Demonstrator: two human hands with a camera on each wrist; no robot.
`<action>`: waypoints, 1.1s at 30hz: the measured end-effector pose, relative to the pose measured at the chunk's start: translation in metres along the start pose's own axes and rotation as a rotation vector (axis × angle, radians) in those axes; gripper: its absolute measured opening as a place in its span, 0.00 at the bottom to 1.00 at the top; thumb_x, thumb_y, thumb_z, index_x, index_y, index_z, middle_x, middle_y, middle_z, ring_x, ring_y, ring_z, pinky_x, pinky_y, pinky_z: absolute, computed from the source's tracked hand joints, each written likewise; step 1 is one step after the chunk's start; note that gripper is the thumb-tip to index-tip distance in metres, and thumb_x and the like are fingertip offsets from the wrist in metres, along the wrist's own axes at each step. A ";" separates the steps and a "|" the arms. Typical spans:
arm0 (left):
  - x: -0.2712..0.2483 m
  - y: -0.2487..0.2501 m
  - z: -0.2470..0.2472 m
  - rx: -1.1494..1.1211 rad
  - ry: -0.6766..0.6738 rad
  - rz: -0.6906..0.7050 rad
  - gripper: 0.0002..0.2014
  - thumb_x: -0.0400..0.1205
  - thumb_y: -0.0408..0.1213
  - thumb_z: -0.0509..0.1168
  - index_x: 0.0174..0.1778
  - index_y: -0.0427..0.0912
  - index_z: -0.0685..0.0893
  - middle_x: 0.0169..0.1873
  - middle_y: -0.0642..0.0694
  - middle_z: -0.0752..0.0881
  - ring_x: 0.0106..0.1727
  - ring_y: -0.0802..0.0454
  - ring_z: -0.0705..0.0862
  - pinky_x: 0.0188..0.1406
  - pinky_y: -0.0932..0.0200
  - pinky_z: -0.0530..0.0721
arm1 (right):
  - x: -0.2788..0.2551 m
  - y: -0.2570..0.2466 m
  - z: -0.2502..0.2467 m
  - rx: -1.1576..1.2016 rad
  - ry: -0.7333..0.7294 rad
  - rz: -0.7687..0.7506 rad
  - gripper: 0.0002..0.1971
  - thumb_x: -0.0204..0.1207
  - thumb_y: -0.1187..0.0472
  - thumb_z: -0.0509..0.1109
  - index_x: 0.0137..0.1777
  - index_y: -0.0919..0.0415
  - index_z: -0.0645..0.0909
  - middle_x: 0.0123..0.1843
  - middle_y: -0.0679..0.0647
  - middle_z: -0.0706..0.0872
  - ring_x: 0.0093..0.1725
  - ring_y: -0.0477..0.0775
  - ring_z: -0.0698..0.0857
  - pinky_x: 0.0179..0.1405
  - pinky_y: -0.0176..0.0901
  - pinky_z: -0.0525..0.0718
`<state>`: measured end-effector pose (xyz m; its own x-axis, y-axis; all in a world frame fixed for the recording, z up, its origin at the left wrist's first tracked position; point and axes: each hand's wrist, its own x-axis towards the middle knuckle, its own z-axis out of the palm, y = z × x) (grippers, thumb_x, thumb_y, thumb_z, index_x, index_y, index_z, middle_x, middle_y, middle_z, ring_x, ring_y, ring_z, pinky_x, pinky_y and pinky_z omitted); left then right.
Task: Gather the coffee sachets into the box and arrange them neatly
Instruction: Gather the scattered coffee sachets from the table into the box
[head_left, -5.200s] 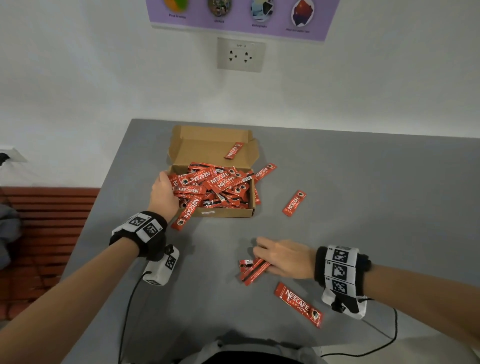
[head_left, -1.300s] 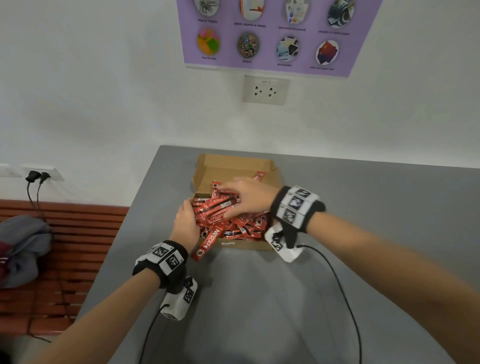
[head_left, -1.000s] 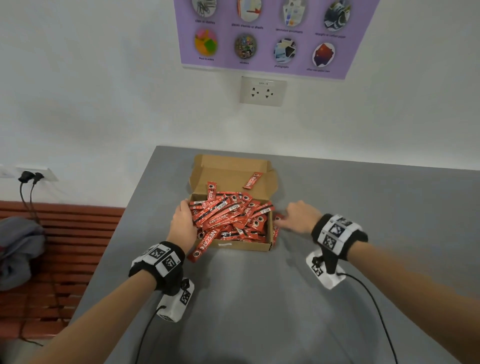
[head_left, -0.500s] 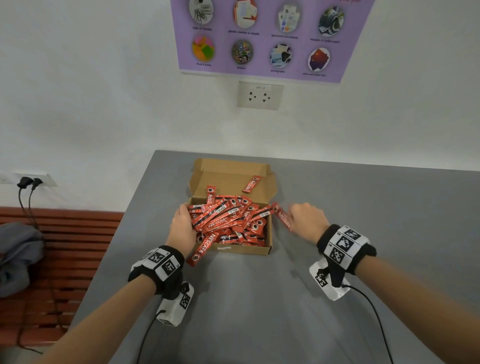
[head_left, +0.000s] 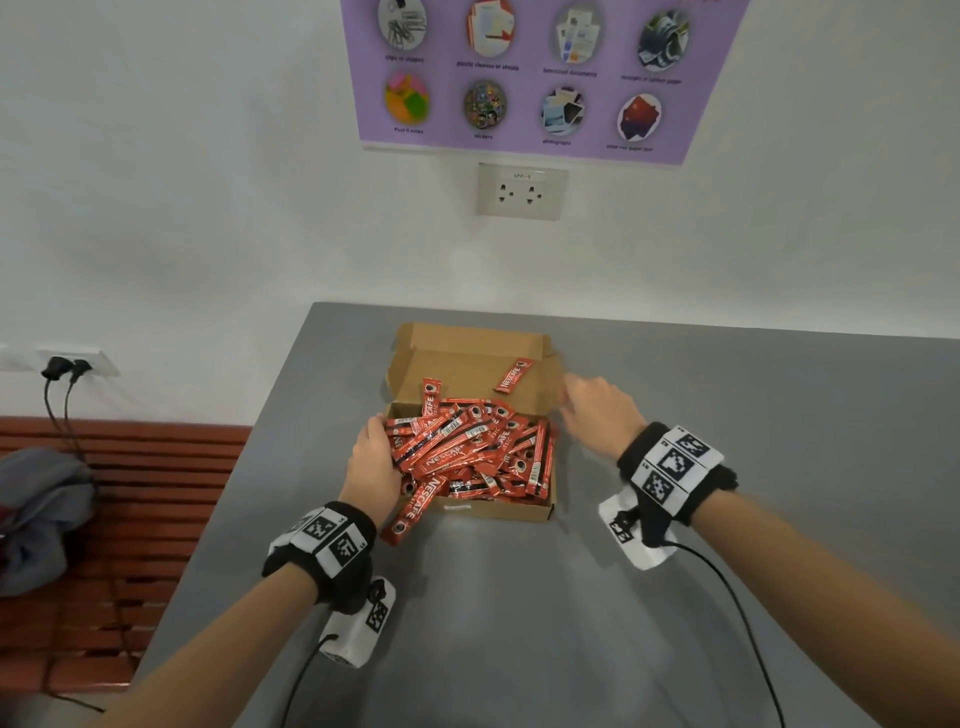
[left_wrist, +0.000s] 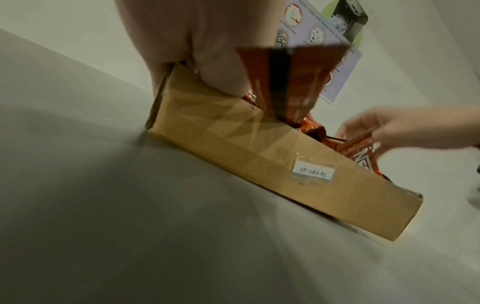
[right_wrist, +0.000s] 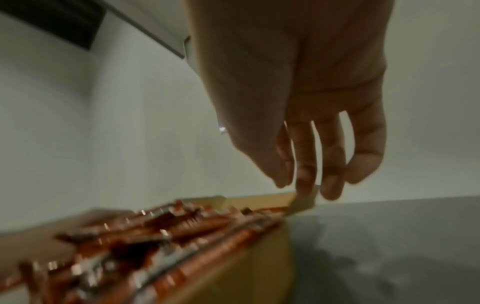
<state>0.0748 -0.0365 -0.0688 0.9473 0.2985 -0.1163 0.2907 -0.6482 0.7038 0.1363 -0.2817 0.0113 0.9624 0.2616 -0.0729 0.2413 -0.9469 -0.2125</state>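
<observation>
Head view shows the grey desk (head_left: 675, 597), with its near edge and right side cut off by the frame. The open cardboard box (head_left: 498, 512) stands near the far left corner of the desk, and its lid (head_left: 467, 358) is folded back towards the wall. Inside the box lies a disordered heap of red coffee sachets (head_left: 467, 452); it covers the floor of the box completely. One loose sachet (head_left: 513, 375) rests on the inner face of the lid. Another hanging sachet (head_left: 415, 512) sticks out over the near left corner of the box, down to the desk.

The left hand (head_left: 371, 467) is at the left wall of the box. Its fingers curl over the rim and touch the heap, but the fingertips are hidden among the sachets. In the left wrist view this hand (left_wrist: 192, 47) is very close and blurred, and the fingers lie on the box corner.

The right hand (head_left: 597, 410) is just beside the far right corner of the box. In the right wrist view its fingers (right_wrist: 330, 160) are extended, slightly apart, and hold nothing; one fingertip seems to touch the side flap of the lid, but motion blur makes this uncertain.
</observation>
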 end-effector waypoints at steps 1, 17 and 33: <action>0.000 0.000 0.000 -0.004 -0.005 -0.007 0.26 0.79 0.24 0.63 0.72 0.37 0.65 0.64 0.38 0.76 0.64 0.44 0.77 0.67 0.47 0.77 | -0.003 0.009 0.003 0.014 -0.049 0.011 0.08 0.82 0.66 0.57 0.53 0.66 0.76 0.49 0.62 0.85 0.46 0.62 0.85 0.49 0.55 0.85; -0.006 0.007 -0.031 -0.158 -0.119 -0.020 0.27 0.78 0.24 0.65 0.73 0.33 0.69 0.65 0.36 0.80 0.66 0.40 0.79 0.68 0.48 0.76 | -0.008 -0.015 0.022 0.095 -0.087 -0.276 0.09 0.80 0.56 0.66 0.53 0.56 0.85 0.48 0.48 0.88 0.42 0.44 0.86 0.47 0.38 0.86; 0.005 0.062 -0.026 0.603 -0.587 0.549 0.45 0.68 0.59 0.73 0.79 0.58 0.59 0.80 0.48 0.52 0.82 0.46 0.48 0.78 0.30 0.45 | 0.069 -0.023 0.041 0.091 -0.119 -0.151 0.11 0.81 0.60 0.65 0.53 0.65 0.86 0.52 0.60 0.89 0.47 0.55 0.87 0.52 0.47 0.86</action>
<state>0.0941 -0.0568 -0.0077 0.8400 -0.4354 -0.3239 -0.3406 -0.8876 0.3101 0.1923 -0.2340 -0.0290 0.8933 0.4248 -0.1467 0.3646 -0.8758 -0.3163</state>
